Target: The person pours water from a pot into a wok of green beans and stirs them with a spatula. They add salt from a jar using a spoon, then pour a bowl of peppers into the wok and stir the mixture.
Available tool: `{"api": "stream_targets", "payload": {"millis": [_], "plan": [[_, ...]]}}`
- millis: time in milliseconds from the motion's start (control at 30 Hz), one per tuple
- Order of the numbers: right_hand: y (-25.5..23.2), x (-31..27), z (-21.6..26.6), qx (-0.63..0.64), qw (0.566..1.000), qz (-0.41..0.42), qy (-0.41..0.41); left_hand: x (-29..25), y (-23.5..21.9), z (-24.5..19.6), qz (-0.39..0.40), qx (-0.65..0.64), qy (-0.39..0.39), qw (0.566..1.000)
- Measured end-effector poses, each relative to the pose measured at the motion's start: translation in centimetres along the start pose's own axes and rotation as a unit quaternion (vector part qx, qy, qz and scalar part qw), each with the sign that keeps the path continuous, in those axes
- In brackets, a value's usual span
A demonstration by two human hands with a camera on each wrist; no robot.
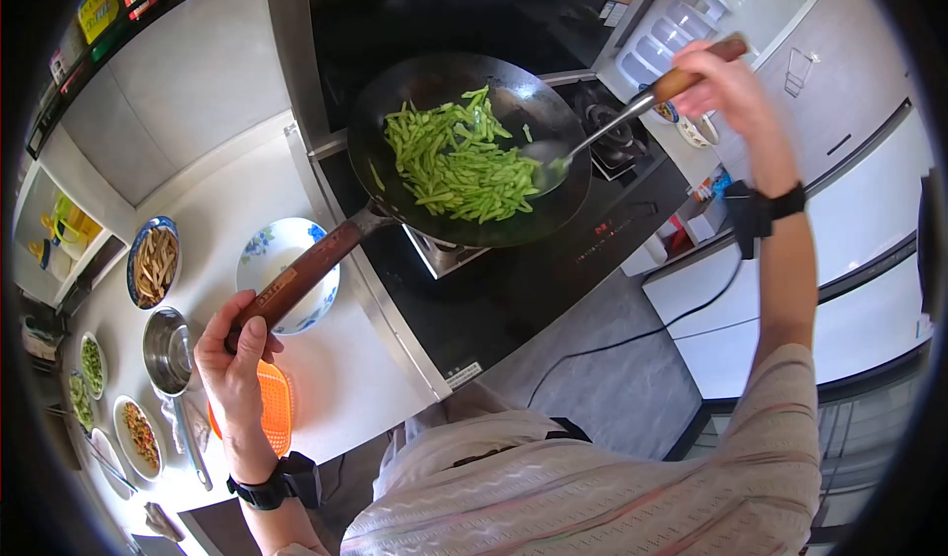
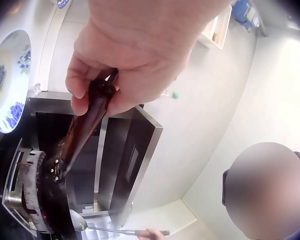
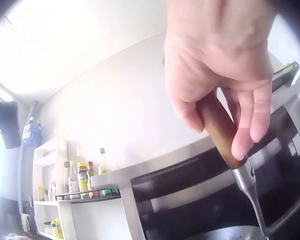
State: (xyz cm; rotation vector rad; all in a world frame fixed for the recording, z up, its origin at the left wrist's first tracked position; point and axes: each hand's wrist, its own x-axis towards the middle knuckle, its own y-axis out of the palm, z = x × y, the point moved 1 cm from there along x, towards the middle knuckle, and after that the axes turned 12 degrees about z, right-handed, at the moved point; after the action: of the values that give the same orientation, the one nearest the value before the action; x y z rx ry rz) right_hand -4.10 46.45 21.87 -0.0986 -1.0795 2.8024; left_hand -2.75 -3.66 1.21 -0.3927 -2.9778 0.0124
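Over black hob, gripping wok handle in left hand, ladle in right hand; with greens apparently part-cooked, unplated, inside wok.

On the counter stands a white bowl with blue flowers. Near it are an orange basket and a metal saucepan. A blue-rimmed dish holds brown pieces of food. Farther to the side, one small bowl has green chopped pieces, and another bowl has mixed pieces, orange and green. Bottles with caps of several colours stand upright on a dark-railed shelf. A black cable hangs before the white drawer fronts.
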Motion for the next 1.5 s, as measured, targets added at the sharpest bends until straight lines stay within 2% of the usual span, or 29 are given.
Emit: {"api": "stream_targets", "payload": {"millis": [67,133,167,200,300,400,467,533,567,667,767,833,867,967,1067,1200,1267,1333,1400,1500], "plan": [[3.9,1.7,-3.2,0.216,0.975,-0.008,0.051,0.0,0.0,-0.1,-0.003,-0.001,-0.002,1.0],[6.5,1.6,-4.0,0.269,0.962,-0.042,0.009,0.2,0.1,-0.2,-0.012,0.0,-0.001,1.0],[6.5,1.4,-3.8,0.28,0.959,-0.027,-0.032,0.2,0.1,-0.3,-0.008,-0.002,-0.003,1.0],[5.8,1.4,-3.3,0.283,0.958,-0.024,-0.031,0.0,0.2,-0.3,-0.002,-0.002,-0.008,1.0],[3.4,1.8,-0.8,0.073,0.991,-0.042,-0.102,0.1,0.1,-0.3,0.001,-0.003,0.0,1.0],[5.0,3.3,-2.1,0.109,0.987,-0.028,-0.116,0.1,0.1,-0.2,-0.003,-0.006,-0.004,1.0],[7.9,3.8,-3.1,0.211,0.968,0.037,-0.128,0.0,0.2,-0.3,-0.006,-0.003,-0.007,1.0],[8.8,3.0,-2.5,0.231,0.957,0.073,-0.158,0.1,0.1,-0.4,-0.009,0.004,-0.009,1.0],[8.5,2.0,-1.7,0.232,0.957,0.073,-0.157,0.2,0.0,-0.3,-0.004,0.001,-0.005,1.0],[6.2,-1.6,0.8,0.17,0.957,0.051,-0.229,0.2,0.1,-0.2,-0.004,-0.005,-0.007,1.0],[7.1,-4.2,-0.7,0.228,0.96,0.01,-0.164,0.3,0.1,-0.3,-0.008,-0.005,-0.003,1.0],[9.4,-5.3,-4.4,0.276,0.956,-0.045,-0.093,0.2,0.1,-0.2,-0.006,-0.004,-0.004,1.0],[10.7,-5.6,-6.8,0.301,0.949,-0.079,-0.05,0.1,0.1,-0.3,-0.006,0.0,-0.004,1.0],[14.2,-5.9,-11.2,0.385,0.91,-0.155,0.002,0.2,0.3,-0.5,-0.006,0.0,-0.002,1.0],[13.1,-4.6,-9.9,0.401,0.904,-0.145,-0.033,0.1,0.3,-0.7,0.0,0.008,-0.01,1.0],[8.7,-9.2,-7.2,0.348,0.923,-0.16,-0.025,0.1,0.5,-0.7,-0.014,0.01,-0.014,1.0],[10.7,-10.1,-8.6,0.369,0.915,-0.16,-0.027,0.1,0.5,-0.6,-0.014,0.008,-0.013,1.0],[13.3,-8.5,-10.2,0.377,0.912,-0.158,0.022,-0.1,0.6,-0.5,-0.014,0.007,-0.01,1.0],[15.2,-6.2,-11.1,0.401,0.903,-0.154,0.024,-0.2,0.6,-0.6,-0.007,0.003,-0.009,1.0],[12.6,-8.2,-10.6,0.367,0.917,-0.152,0.019,0.0,0.5,-0.6,-0.023,0.002,-0.014,1.0]]}}
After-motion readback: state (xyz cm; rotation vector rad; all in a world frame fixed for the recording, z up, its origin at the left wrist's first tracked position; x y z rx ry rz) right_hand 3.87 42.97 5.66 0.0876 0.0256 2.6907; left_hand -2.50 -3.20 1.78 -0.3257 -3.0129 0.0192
